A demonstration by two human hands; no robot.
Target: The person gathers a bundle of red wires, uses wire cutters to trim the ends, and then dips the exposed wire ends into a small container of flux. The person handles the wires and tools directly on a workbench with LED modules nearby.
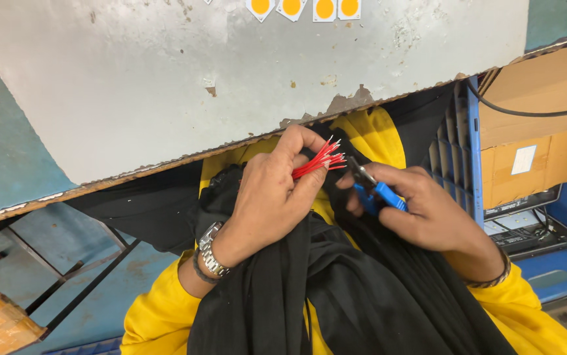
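A bundle of thin red wires (317, 161) is pinched in the left hand (267, 197) at the centre of the frame, just below the chipped edge of the worktop (231, 79); the thumb and the curled fingers (310, 186) are pressed together around the lower part of the bundle, so that the stripped metallic tips fan out toward the upper right. The long axis of the bundle is seen to run from lower left to upper right, and its bare ends are pointed straight at the dark nose of a small blue-handled cutter (372, 187), which is gripped in the right hand (421, 207) just to the right. The fingers of the right hand are wrapped closed around the blue handles; whether the cutter's nose is open cannot be told. The tips are just beside the tool's nose, so the right hand is the nearer to the wire ends, while the insulated lengths are enclosed by the left. The wires appear smooth and plastic-coated, the cutter handles glossy. A metal-link wristwatch (211, 253) is worn on the left wrist, and black cloth (336, 289) is draped over yellow sleeves. The worktop is grey, scratched and worn. 4 yellow discs on white tabs (303, 6) lie at the top edge, and a cardboard box (540, 125) stands at the right.
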